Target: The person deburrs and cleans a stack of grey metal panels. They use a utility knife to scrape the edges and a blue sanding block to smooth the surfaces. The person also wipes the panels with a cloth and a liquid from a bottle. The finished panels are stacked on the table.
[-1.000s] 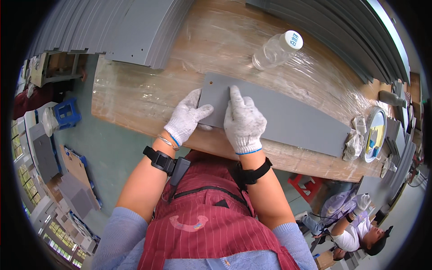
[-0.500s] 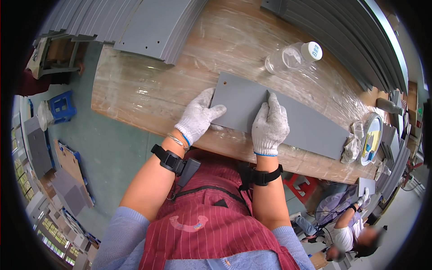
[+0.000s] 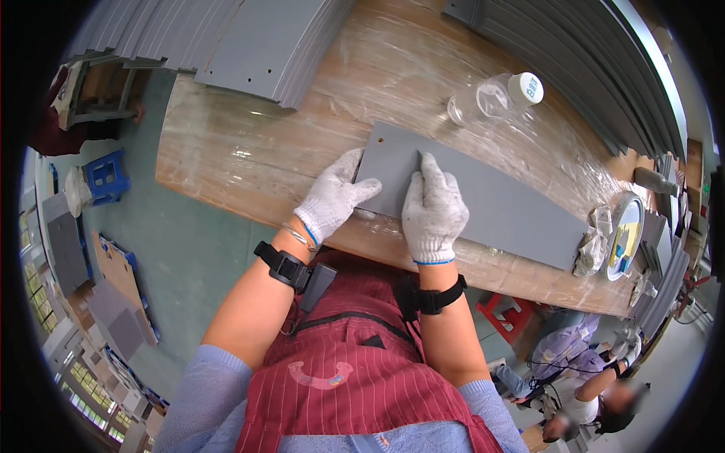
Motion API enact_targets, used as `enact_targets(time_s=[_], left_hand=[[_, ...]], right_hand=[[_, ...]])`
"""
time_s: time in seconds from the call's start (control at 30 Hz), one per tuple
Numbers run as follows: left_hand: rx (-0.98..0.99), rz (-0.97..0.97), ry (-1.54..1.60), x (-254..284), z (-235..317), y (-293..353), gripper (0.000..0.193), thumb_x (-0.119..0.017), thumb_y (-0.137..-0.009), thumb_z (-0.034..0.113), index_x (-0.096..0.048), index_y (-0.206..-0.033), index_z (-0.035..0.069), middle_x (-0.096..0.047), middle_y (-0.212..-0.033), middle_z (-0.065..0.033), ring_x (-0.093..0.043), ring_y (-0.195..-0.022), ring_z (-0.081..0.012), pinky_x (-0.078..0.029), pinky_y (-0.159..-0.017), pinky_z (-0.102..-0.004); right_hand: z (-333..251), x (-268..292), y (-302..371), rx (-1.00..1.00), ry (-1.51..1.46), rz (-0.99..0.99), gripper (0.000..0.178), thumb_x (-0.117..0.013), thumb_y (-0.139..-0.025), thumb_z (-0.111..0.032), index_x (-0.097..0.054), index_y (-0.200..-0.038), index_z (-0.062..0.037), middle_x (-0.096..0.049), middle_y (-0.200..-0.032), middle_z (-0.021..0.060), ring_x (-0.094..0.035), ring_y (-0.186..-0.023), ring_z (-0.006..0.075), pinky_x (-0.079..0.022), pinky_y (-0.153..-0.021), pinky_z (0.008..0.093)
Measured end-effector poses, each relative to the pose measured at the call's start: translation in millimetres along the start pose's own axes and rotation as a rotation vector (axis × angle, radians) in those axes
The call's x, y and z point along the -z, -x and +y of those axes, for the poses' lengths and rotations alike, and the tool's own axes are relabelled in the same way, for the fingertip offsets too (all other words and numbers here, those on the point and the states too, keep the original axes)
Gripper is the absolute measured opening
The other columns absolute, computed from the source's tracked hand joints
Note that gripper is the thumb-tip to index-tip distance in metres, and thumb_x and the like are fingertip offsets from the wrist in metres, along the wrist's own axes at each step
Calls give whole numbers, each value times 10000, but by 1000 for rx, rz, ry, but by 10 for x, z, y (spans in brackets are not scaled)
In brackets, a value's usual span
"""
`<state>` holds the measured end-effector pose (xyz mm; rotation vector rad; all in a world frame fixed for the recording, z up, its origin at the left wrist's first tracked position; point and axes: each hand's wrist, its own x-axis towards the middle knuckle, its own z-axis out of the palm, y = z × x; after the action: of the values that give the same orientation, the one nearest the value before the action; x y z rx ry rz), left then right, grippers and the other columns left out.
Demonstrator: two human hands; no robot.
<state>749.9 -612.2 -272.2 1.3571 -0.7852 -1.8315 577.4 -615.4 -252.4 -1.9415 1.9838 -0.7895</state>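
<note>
A long flat grey panel (image 3: pixel 491 189) with a small hole near its left end lies slantwise on the plastic-wrapped table. My left hand (image 3: pixel 332 192), in a white knit glove, grips the panel's left end, thumb on top and fingers at the edge. On the panel's upper face rests my gloved right hand (image 3: pixel 434 211), its index finger stretched forward and the other fingers drawn together. A small dark point shows beside that fingertip; what it belongs to is hidden by the hand. Behind the panel, a clear bottle with a white cap (image 3: pixel 495 98) lies on its side.
Stacks of grey panels stand at the back left (image 3: pixel 257 53) and back right (image 3: pixel 574 68). By the panel's right end are a crumpled pale cloth (image 3: pixel 593 241) and a round tub (image 3: pixel 625 234). A red stool (image 3: pixel 507 317) and another person (image 3: pixel 596 389) are at lower right.
My right hand has slid left along the panel, toward my left hand. The left hand keeps its grip. At lower right, the other person's hands have moved.
</note>
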Motion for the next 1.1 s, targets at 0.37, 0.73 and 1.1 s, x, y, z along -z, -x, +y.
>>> enact_targets(time_s=[0.37, 0.73, 1.1], left_hand=[[113, 114, 25, -162, 167, 54, 632, -580, -907, 43, -347, -1494, 9, -609, -1278, -157, -706, -972, -229, -649, -604, -322], [117, 77, 29, -101, 153, 26, 643, -577, -913, 28, -322, -1503, 5, -621, -1253, -174, -717, -916, -260, -633, -573, -319], [84, -13, 323, -31, 182, 35, 820, -565, -768, -54, -285, -1535, 13, -518, -1414, -182, -627, -1180, -333, -635, -822, -451]], right_hand=[[716, 244, -16, -13, 139, 73, 408, -667, -821, -168, -639, -1227, -134, -644, -826, 68, -665, -628, 267, -538, -545, 406], [3318, 1688, 272, -652, 567, 490, 265, -636, -909, -170, -718, -1139, -67, -713, -1025, 173, -688, -936, 347, -543, -853, 431], [1895, 911, -133, -164, 291, 269, 339, -665, -877, -84, -698, -1214, -101, -698, -902, 112, -689, -778, 293, -561, -687, 391]])
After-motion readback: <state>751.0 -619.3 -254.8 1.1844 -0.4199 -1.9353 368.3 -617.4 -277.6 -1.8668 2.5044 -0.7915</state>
